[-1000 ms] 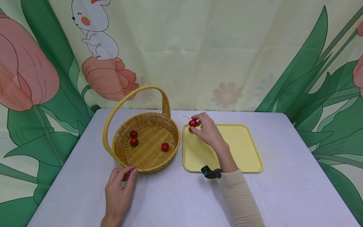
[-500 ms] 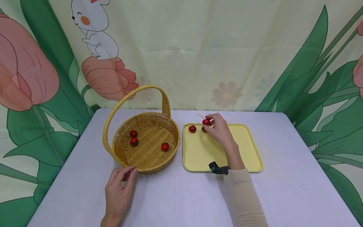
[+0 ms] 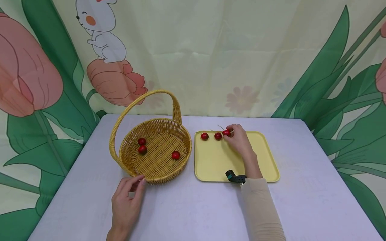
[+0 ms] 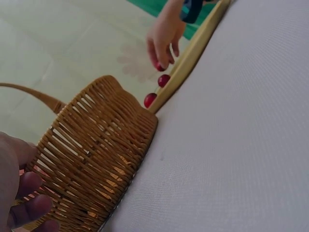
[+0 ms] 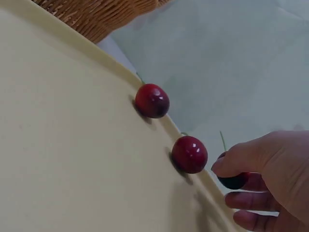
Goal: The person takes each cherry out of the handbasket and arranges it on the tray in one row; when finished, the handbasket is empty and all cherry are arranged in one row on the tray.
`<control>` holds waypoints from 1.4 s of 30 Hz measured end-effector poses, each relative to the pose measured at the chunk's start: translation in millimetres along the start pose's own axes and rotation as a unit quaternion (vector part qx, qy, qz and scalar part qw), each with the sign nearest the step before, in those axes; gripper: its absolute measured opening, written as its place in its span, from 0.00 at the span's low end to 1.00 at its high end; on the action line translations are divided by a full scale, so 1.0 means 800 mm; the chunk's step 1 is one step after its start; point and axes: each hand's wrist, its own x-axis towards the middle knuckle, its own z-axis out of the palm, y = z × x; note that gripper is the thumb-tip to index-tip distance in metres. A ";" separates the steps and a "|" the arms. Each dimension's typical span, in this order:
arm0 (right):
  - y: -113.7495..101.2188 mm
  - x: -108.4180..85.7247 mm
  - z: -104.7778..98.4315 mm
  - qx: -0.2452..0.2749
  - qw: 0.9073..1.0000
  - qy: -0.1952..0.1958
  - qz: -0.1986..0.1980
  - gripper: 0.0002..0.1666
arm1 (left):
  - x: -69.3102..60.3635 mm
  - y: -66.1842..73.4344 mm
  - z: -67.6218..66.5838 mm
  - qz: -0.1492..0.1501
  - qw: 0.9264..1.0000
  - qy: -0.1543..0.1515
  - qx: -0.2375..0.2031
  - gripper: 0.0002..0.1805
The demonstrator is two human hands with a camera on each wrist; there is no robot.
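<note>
My right hand (image 3: 239, 140) pinches a red cherry (image 3: 226, 132) with a thin stem, over the far edge of the yellow tray (image 3: 211, 164). Just left of it on the tray lie two more cherries, one nearer (image 3: 218, 136) and one by the far left corner (image 3: 204, 136). In the right wrist view the thumb partly covers the held cherry (image 5: 233, 181). At the near rim of the wicker basket (image 3: 156, 180), my left hand (image 3: 126, 201) holds the edge between thumb and fingers. Inside the basket are two cherries (image 3: 142, 149) at the left and a single cherry (image 3: 175, 155) at the right.
The basket's tall arched handle (image 3: 120, 117) rises over its left and far sides. Basket and tray stand close side by side on a white-covered table (image 3: 187, 211). Behind the table hangs a printed curtain (image 3: 193, 67).
My right hand has moved right along the tray's far edge and lower, with the cherry still pinched. The two tray cherries have come into full view. The left hand has stayed put.
</note>
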 end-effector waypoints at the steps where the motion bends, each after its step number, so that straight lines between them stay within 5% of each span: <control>1: 0.002 0.000 0.001 -0.004 1.000 -0.003 0.004 0.23 | 0.000 0.000 0.000 0.000 1.000 0.000 -0.001 0.10; 24: 0.021 0.004 0.007 -0.033 0.998 -0.011 0.049 0.25 | 0.000 0.000 -0.001 0.001 1.000 -0.004 0.006 0.11; 42: -0.005 -0.004 -0.018 0.000 0.999 0.013 0.032 0.30 | 0.000 0.001 -0.002 -0.006 1.000 -0.009 0.013 0.10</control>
